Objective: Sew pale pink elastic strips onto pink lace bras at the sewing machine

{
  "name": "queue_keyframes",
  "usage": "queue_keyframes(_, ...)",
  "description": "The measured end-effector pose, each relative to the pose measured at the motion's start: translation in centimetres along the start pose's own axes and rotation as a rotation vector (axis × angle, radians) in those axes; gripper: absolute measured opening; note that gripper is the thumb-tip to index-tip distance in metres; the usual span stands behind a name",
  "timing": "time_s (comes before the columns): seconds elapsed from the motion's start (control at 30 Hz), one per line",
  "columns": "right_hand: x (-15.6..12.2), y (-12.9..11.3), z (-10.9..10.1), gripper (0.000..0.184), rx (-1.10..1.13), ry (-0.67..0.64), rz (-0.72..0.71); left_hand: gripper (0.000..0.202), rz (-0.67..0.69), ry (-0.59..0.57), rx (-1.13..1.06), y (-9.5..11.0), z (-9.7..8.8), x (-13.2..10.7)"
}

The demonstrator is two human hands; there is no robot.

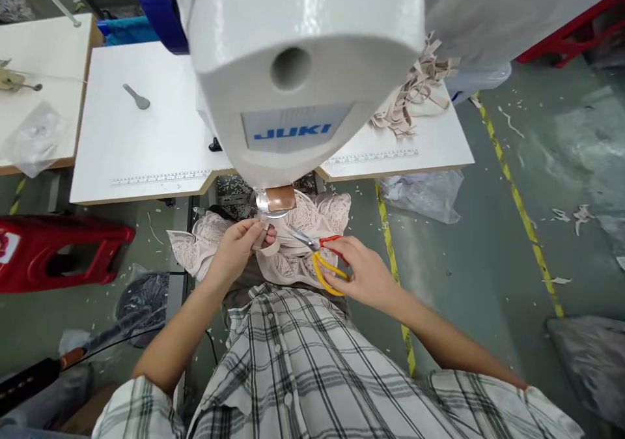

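Observation:
A pale pink lace garment (312,221) lies in my lap under the head of a white sewing machine (297,68). My left hand (237,247) is closed, pinching a beige strap of the garment just below the machine's metal foot (274,203). My right hand (364,271) is closed on small scissors with yellow and red handles (325,266). Their blades point left toward the strap by my left fingers.
White tables (146,146) stand on both sides of the machine, with printed rulers on their front edges. A heap of beige straps (415,94) lies on the right table. A red plastic stool (58,250) stands at left. Plastic bags and scraps litter the floor.

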State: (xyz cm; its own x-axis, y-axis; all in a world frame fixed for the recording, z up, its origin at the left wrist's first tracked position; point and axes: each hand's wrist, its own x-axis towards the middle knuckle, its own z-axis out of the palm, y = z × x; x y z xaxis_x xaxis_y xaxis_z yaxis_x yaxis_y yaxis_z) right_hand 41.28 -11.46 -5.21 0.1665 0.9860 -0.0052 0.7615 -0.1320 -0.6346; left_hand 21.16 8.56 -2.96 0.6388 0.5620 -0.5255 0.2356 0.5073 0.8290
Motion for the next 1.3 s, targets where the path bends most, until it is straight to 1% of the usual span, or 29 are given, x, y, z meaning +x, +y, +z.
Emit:
queue_keyframes(0.07,0.6,-1.3,1.1,0.043,-0.001,0.045,-0.026,0.033,0.03,-0.017,0.048,0.1,0.2,-0.1)
queue_keyframes(0.13,1.7,-1.8,1.8,0.043,0.003,0.072,-0.042,0.031,0.056,-0.037,0.113,0.2,0.5,-0.4)
queue_keyframes(0.2,2.7,-1.9,2.2,0.044,0.009,0.064,-0.055,0.029,0.069,-0.042,0.2,0.2,0.7,-0.7)
queue_keyframes(0.3,3.6,-1.9,2.2,0.043,0.036,0.031,-0.089,0.023,0.086,-0.009,0.298,0.3,0.9,-0.9)
queue_keyframes(0.4,3.3,-1.5,2.2,0.038,0.099,0.024,-0.101,0.02,0.101,-0.005,0.287,0.3,0.8,-0.9)
queue_keyframes(0.47,2.6,-1.1,2.3,0.037,0.17,0.064,-0.076,0.025,0.122,-0.022,0.28,0.4,0.6,-0.9)
queue_keyframes(0.53,1.8,-0.9,2.7,0.04,0.247,0.125,-0.046,0.032,0.151,-0.015,0.301,0.6,0.4,-1.0)
queue_keyframes(0.6,1.3,-0.8,3.2,0.047,0.298,0.156,-0.035,0.036,0.174,0.017,0.333,0.7,0.2,-1.1)
queue_keyframes(0.7,1.2,-1.2,3.9,0.053,0.314,0.141,-0.04,0.036,0.19,0.027,0.382,1.0,0.0,-1.1)
queue_keyframes(0.9,2.8,-2.2,4.5,0.053,0.29,0.127,-0.074,0.03,0.146,-0.018,0.494,1.5,-0.3,-1.1)
queue_keyframes(1.03,3.7,-2.3,4.5,0.047,0.282,0.115,-0.076,0.027,0.123,0.004,0.559,2.1,-0.3,-1.3)
queue_keyframes(1.13,3.9,-2.1,4.4,0.042,0.307,0.075,-0.065,0.027,0.11,0.022,0.591,2.5,-0.4,-1.4)
queue_keyframes(1.3,3.5,-1.9,4.3,0.039,0.35,0.054,-0.005,0.033,0.114,0.035,0.564,2.4,-0.7,-1.2)
